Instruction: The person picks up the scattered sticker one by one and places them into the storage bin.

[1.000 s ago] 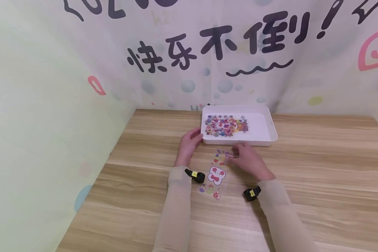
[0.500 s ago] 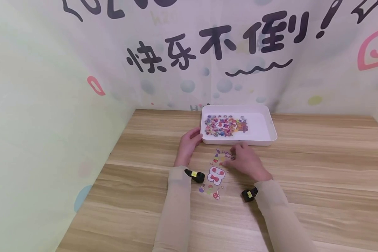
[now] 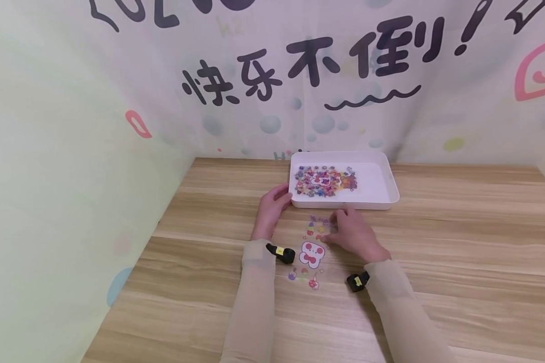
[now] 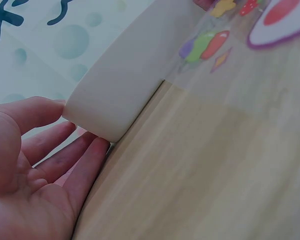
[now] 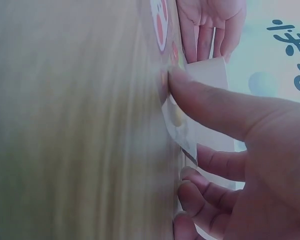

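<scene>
On the table lies a clear sticker sheet (image 3: 312, 255) printed with a white bunny-like face, fruits and small shapes. My right hand (image 3: 355, 234) pinches its upper right edge. In the right wrist view, the thumb (image 5: 205, 102) is on top of the sheet and the index finger (image 5: 221, 162) is at its bent-up edge. My left hand (image 3: 270, 209) holds the near left corner of a white tray (image 3: 374, 182). In the left wrist view, the thumb (image 4: 37, 110) is at the rim and the other fingers are at the lower outer side.
Inside the tray's left half is a pile of colourful sticker pieces or sheets (image 3: 320, 182). The tray stands at the back of the wooden table (image 3: 463, 237), close to a printed curtain (image 3: 263, 123). A black wrist camera (image 3: 285, 254) sits near the sheet's left side.
My right hand has moved slightly left and closed its thumb and finger on the sheet. The sheet's upper edge has bent up a little. The left hand and tray have stayed put.
</scene>
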Demonstrator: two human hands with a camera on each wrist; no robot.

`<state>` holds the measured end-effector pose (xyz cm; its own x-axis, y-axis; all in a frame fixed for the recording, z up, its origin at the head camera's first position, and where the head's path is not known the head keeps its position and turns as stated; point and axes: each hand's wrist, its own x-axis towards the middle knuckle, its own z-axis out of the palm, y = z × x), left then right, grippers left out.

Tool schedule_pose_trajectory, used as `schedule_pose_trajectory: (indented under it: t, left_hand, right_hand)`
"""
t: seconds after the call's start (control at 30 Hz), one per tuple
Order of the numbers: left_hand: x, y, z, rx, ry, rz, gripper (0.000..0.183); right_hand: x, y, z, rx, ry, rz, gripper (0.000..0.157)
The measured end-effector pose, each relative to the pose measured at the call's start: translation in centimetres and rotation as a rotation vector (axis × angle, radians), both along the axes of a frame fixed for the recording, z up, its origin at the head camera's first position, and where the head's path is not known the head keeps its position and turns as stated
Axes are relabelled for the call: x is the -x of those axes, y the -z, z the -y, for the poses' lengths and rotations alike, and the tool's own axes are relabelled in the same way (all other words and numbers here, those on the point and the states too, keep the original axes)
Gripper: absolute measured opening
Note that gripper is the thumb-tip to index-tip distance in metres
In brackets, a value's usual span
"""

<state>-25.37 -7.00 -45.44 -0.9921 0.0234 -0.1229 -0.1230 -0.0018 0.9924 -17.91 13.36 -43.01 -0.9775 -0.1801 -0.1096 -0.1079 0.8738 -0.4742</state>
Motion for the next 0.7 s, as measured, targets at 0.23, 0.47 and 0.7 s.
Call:
schedule_pose_trajectory:
  t: [0.23, 0.47, 0.7]
  left_hand:
    - [-0.01, 0.0, -0.01, -0.003, 0.004, 0.0, 0.037]
    - [0.09, 0.11, 0.01, 0.009, 0.001, -0.001, 0.036]
    - [0.01, 0.01, 0.01, 0.01, 0.001, 0.002, 0.036]
  right_hand:
    - [0.0, 0.01, 0.02, 0.013, 0.006, 0.013, 0.051]
    - [0.03, -0.04, 0.02, 0.032, 0.013, 0.033, 0.044]
    - [0.18, -0.17, -0.16, 0.033, -0.006, 0.045, 0.04]
